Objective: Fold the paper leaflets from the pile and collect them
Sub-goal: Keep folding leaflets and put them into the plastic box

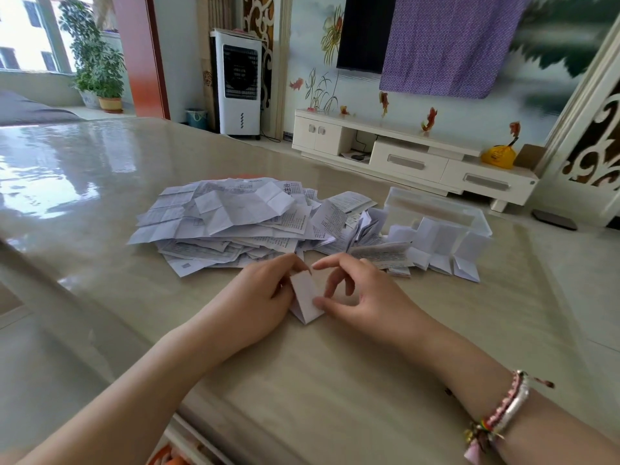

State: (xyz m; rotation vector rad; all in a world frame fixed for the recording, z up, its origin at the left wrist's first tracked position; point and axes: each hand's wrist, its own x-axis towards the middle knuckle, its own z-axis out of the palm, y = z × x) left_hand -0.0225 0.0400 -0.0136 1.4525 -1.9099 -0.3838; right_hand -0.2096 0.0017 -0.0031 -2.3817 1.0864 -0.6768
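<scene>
A: What about the clear plastic box (436, 213)?

B: It stands on the glossy table (100, 182) to the right of the pile of leaflets (231, 219); its walls are see-through, and I cannot tell whether the white sheets seen through its near wall lie inside or only lean against it; folded leaflets (446, 256) stand and lean just in front of it, touching its near side.

A: And the pile itself?

B: Unfolded, creased, printed sheets heaped loosely; it lies beyond the hands, near the middle of the table; its right edge runs into the folded ones.

A: The hands?

B: Both are on one small folded leaflet (303, 293) lying on the table in front of the pile; the left hand (258, 297) has its fingers curled round the leaflet's left edge, fingertips at the top corner; the right hand (355, 293) is loosely arched, thumb pressing the leaflet's lower right part, the other fingers bent and lifted above it; a beaded bracelet (503, 411) sits on the right wrist.
</scene>
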